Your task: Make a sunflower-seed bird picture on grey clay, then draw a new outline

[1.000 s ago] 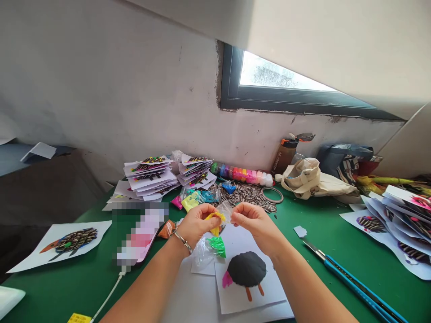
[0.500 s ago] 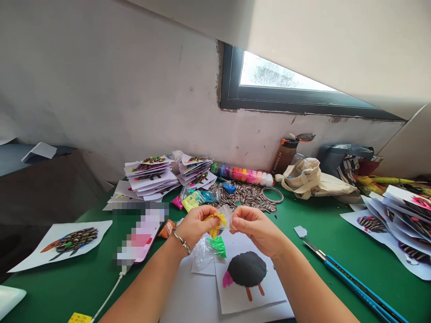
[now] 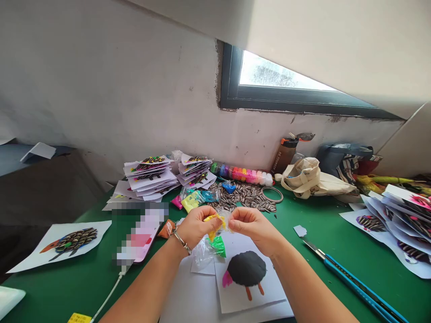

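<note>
Between my two hands is a clear plastic bag with yellow modelling clay (image 3: 213, 227) in it. My left hand (image 3: 198, 226) is closed round the clay side of the bag, a bracelet on its wrist. With thumb and fingers my right hand (image 3: 247, 224) pinches the bag's clear edge. Just below lies a clear bag with green clay (image 3: 217, 246). Nearer to me, a white card (image 3: 235, 303) bears a flat black clay oval (image 3: 247, 268) with a pink head piece (image 3: 227, 279) and two brown legs.
Striped sunflower seeds (image 3: 249, 196) are heaped behind my hands, beside bagged yellow-green clay (image 3: 191, 202). A blue utility knife (image 3: 357, 282) with its blade out lies at right. Card stacks (image 3: 151, 179) stand at back left. A phone (image 3: 148, 237) with a cable is at left.
My right hand has shifted slightly left, closer to my left hand, and the clear part of the bag between them looks more bunched. The other things stay in place.
</note>
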A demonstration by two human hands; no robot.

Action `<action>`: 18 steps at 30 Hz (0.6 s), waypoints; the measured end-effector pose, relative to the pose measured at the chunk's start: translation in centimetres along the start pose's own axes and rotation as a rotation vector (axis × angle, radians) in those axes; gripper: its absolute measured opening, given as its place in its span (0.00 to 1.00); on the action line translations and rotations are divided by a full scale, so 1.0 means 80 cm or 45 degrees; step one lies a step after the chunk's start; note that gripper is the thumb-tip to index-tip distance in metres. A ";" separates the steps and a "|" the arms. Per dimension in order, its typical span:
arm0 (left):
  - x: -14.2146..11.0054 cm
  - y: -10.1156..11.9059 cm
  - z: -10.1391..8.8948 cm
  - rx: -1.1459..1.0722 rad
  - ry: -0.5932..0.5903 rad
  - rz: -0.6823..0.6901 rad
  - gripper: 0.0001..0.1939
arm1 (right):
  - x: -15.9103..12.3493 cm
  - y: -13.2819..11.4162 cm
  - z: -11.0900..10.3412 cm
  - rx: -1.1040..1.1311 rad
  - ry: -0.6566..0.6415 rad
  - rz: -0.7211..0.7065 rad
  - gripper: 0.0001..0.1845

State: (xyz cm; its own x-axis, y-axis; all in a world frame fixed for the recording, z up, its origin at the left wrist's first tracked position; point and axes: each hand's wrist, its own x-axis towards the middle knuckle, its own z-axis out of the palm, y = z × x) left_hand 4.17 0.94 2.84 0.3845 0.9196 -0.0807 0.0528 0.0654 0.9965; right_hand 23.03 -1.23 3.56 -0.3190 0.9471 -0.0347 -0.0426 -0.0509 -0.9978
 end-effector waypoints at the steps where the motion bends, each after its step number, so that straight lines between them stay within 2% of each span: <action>1: 0.000 0.000 0.001 -0.016 -0.007 0.003 0.17 | 0.000 0.000 0.001 -0.001 0.013 0.006 0.16; 5: 0.001 0.001 0.002 -0.079 -0.028 0.001 0.17 | 0.001 0.004 0.000 0.033 0.020 -0.003 0.17; 14: 0.000 0.000 0.001 -0.061 -0.037 0.045 0.21 | -0.003 0.002 0.003 0.242 -0.102 -0.042 0.19; 18: 0.002 -0.003 0.000 -0.090 -0.025 0.072 0.19 | -0.005 0.001 0.000 0.251 -0.113 -0.031 0.14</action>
State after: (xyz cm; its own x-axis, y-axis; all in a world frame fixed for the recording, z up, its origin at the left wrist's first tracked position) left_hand 4.19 1.09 2.56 0.4031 0.9149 -0.0239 -0.0342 0.0412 0.9986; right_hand 23.13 -1.61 3.50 -0.3974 0.9176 0.0034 -0.2329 -0.0973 -0.9676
